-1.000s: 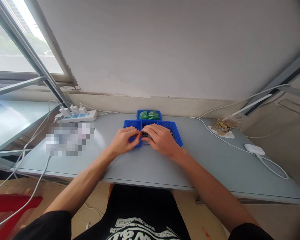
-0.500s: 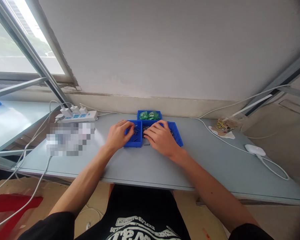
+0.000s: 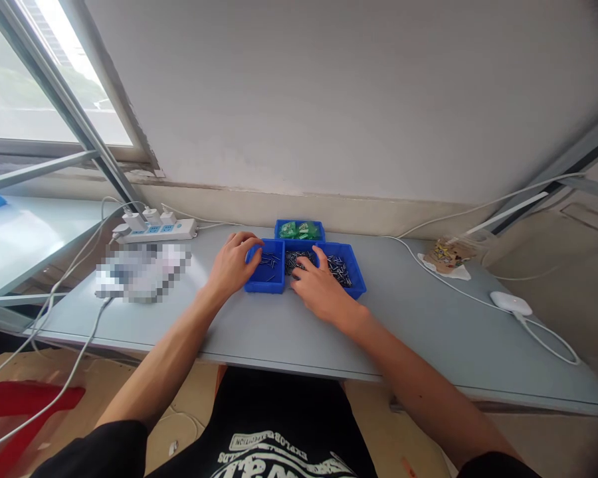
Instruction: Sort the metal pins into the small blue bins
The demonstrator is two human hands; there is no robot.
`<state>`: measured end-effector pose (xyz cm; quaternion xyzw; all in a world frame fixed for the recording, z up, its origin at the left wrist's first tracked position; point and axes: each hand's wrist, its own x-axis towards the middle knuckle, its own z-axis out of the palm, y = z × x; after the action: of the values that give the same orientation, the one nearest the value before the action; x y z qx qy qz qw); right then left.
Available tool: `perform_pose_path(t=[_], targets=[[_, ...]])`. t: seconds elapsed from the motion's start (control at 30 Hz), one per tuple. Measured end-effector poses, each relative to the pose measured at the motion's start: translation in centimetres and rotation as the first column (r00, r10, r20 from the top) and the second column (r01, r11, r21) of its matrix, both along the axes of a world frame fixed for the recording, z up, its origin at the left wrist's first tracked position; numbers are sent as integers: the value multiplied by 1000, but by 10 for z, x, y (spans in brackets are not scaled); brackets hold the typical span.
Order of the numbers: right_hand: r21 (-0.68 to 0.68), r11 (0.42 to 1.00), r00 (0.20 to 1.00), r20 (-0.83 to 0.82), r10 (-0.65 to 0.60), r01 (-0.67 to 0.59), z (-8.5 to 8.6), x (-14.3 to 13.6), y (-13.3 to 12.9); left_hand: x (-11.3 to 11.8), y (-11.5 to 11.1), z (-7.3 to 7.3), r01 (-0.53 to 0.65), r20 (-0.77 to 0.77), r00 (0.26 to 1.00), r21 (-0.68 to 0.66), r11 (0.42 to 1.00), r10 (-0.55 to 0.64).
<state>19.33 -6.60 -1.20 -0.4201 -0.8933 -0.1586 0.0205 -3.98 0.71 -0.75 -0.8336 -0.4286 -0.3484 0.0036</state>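
Note:
Three blue bins stand side by side on the grey table. A few screws [image 3: 270, 260] lie in the left bin [image 3: 265, 287]. Dark small screws [image 3: 294, 255] fill the middle bin, and more screws [image 3: 339, 272] are in the right bin [image 3: 357, 273]. My left hand [image 3: 235, 263] is at the left bin's left edge, thumb and fingers apart, with nothing visible between them. Over the front of the middle bin is my right hand [image 3: 319, 285], its fingers spread and bent, fingertips near the screws. Behind the bins a fourth blue bin [image 3: 299, 224] holds green packets [image 3: 307, 230].
On the grey table [image 3: 279, 332], a white power strip [image 3: 172, 230] with plugs sits back left, near a blurred-out object [image 3: 142, 272]. To the right are a plastic cup [image 3: 451, 252] on a tissue, a white charger [image 3: 511, 303] and cables. A wall rises behind.
My left hand's fingers have parted and moved slightly left, off the left bin's contents. My right hand has opened and shifted slightly down, showing more of the middle and right bins.

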Motion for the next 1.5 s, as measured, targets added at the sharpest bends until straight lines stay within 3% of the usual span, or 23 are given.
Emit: perform_pose_path(t=[0.3,0.47,0.77,1.1,1.5], targets=[[48,998,997,-64,42,-39,-12,1,6,11,-12,3,275,17,961,49,960,-276],[51,997,996,-73,59,-55,-14,0,5,14,-17,2,366,-17,931,34,930,-365],[89,995,983,-172,61,-46,-14,0,7,16,-18,1,401,-34,916,19,916,-400],[325,944,892,-441,101,54,-1,5,14,18,-19,2,426,-81,902,10,905,-424],[308,949,875,-440,201,-64,-5,4,14,19,-20,2,449,-105,888,-1,893,-447]])
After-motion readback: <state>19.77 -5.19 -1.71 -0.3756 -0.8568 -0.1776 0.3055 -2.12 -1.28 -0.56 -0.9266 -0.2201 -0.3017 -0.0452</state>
